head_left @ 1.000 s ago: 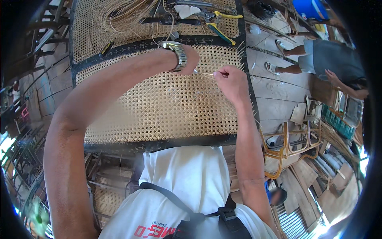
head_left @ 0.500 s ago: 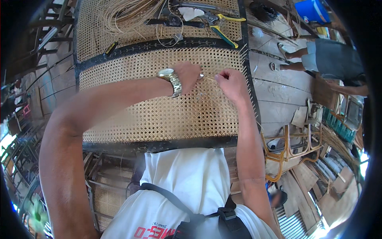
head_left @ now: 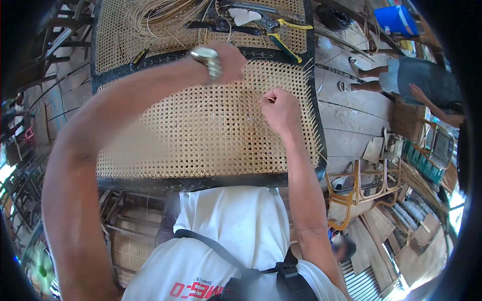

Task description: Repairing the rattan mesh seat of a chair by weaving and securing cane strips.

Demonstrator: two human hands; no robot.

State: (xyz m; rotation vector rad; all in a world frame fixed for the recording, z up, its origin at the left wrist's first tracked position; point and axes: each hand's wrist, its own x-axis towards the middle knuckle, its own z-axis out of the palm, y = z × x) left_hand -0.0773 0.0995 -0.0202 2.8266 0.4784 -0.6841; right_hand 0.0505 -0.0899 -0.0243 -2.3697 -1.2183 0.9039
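Hands at work on a woven cane panel (head_left: 201, 130) set in a dark frame (head_left: 201, 181), which I take as the landmark for every position below. My right hand (head_left: 280, 108) rests on the weave toward the panel's right edge, fingers curled shut into a loose fist; a thin cane strand (head_left: 261, 96) shows at its thumb side, pinched between the fingertips, though the strand is too fine for me to follow far. My left hand (head_left: 228, 62) is raised above the panel's far edge, closed as well, with a metal wristwatch (head_left: 206, 59) on the wrist; what it holds I cannot tell, as the fist hides it. The two hands are near each other but apart.

Beyond the panel's far edge lies a second woven panel (head_left: 120, 35) bearing a loose bundle of cane strands (head_left: 160, 15), yellow-handled pliers (head_left: 281, 32) and dark-handled cutters (head_left: 211, 25). Short cane ends (head_left: 316, 130) stick out along the panel's right rim. To the right of the panel, on plank flooring (head_left: 351, 115), another person (head_left: 416, 80) stands near a blue bucket (head_left: 396, 19). Rattan chair frames (head_left: 361, 185) stand below and right of the panel.
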